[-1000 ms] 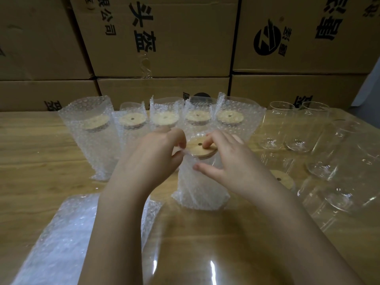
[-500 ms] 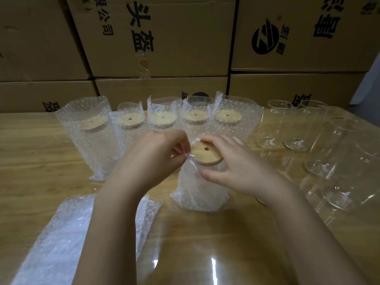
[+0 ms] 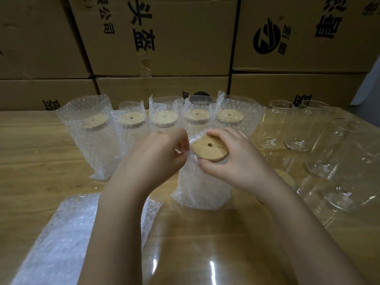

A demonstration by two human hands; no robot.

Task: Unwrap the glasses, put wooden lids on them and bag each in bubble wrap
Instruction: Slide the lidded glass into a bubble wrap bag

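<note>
Six bagged glasses stand on the counter: the middle bagged glass and five more bagged glasses in a row behind it. Each carries one wooden lid. Right of the middle one are two upright bare glasses and at least two lying ones. One pile of bubble-wrap bags lies to its left. Six cardboard boxes stand behind.

left hand pinches bubble-wrap bag edge; right hand holds wooden lid on top.
</note>
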